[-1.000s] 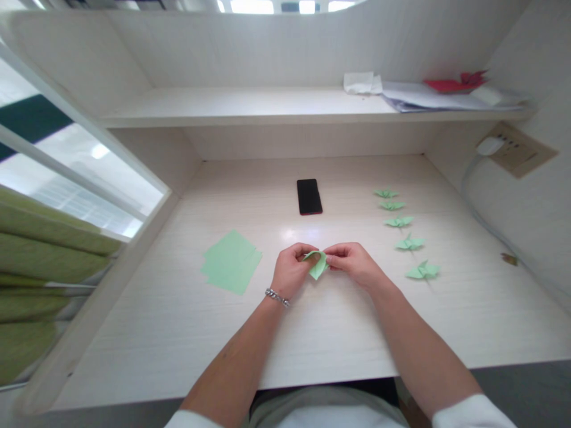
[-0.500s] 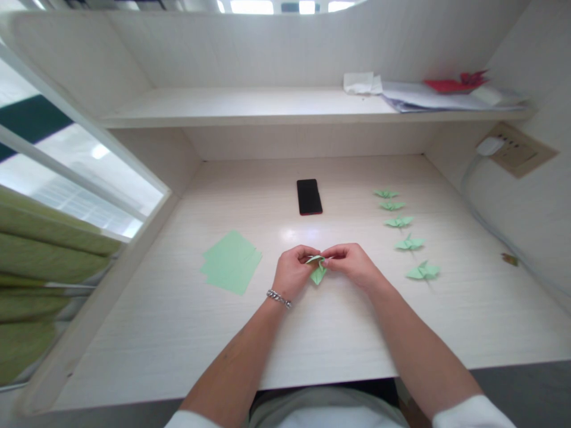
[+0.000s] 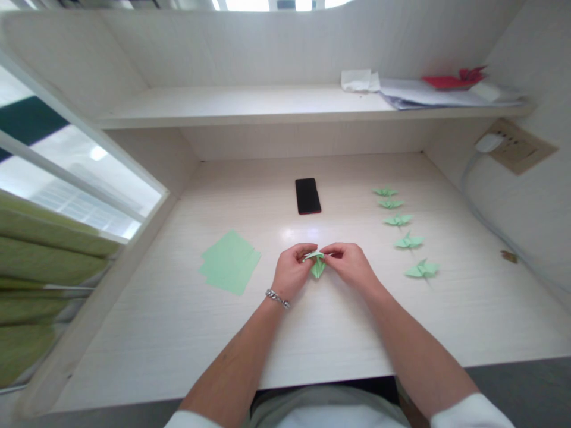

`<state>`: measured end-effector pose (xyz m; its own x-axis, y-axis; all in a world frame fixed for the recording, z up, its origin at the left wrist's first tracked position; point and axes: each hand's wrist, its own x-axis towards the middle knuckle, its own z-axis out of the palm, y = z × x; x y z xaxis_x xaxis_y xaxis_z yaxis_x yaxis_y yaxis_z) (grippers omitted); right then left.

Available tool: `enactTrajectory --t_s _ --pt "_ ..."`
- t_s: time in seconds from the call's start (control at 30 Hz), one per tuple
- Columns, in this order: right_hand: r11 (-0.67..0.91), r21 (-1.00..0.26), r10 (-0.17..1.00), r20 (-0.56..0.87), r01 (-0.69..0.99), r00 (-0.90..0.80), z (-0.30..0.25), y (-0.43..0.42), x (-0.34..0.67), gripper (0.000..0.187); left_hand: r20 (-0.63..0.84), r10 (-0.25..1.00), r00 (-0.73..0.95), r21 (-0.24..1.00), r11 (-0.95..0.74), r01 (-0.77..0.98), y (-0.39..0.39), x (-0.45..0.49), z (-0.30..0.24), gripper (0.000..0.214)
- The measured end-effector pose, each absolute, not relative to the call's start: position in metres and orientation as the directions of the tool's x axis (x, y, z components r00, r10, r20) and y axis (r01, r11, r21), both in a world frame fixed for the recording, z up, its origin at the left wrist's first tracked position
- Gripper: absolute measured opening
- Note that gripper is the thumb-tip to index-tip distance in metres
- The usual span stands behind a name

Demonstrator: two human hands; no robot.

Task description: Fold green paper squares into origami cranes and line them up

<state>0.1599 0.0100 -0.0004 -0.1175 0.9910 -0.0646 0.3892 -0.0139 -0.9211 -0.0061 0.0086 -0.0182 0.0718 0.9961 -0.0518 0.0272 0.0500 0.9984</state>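
Note:
Between my two hands is a partly folded green origami paper (image 3: 317, 269), its lower point hanging toward me and a flap spread across the top. My left hand (image 3: 293, 270) pinches its left side; a silver chain bracelet (image 3: 278, 298) circles that wrist. On the other side my right hand (image 3: 350, 261) grips the right edge between thumb and fingers. The fingers partly cover the folds. Left of my hands lies a loose stack of green paper sheets (image 3: 232, 263). Several folded green paper cranes (image 3: 422, 269) stand in a column on the right.
A black phone (image 3: 307, 196) lies on the desk (image 3: 178, 339) beyond my hands. The shelf (image 3: 214, 101) above carries papers (image 3: 428, 95), a red folded paper (image 3: 450, 82) and a white tissue (image 3: 359, 81). A charger cable (image 3: 479, 208) hangs from the right wall socket (image 3: 520, 145).
The green paper's top flap has tilted flatter between my fingers, and its lower point sits slightly higher. Both hands keep their pinch, nearly in place. The view has shifted a little.

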Motion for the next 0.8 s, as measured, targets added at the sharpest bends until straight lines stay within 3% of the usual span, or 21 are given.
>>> enactTrajectory --t_s 0.27,0.47,0.67,0.8 --pt "-0.015 -0.922 0.994 -0.057 0.388 -0.097 -0.001 0.010 0.158 0.017 -0.071 0.995 0.074 0.997 0.070 0.016 0.008 -0.006 -0.010 0.033" --pt "-0.127 -0.968 0.976 -0.160 0.216 -0.145 -0.009 0.011 0.153 0.025 -0.071 0.996 0.049 0.997 0.072 -0.032 0.009 -0.005 -0.011 0.034" --pt "-0.295 -0.956 0.938 -0.290 0.005 -0.191 -0.004 0.005 0.143 0.045 -0.025 0.999 -0.029 0.999 0.024 -0.037 0.011 -0.006 -0.012 0.034" --pt "-0.304 -0.952 0.939 -0.294 -0.031 -0.179 -0.003 0.003 0.137 0.048 -0.029 0.998 -0.054 0.999 0.027 -0.046 0.011 -0.007 -0.012 0.033"
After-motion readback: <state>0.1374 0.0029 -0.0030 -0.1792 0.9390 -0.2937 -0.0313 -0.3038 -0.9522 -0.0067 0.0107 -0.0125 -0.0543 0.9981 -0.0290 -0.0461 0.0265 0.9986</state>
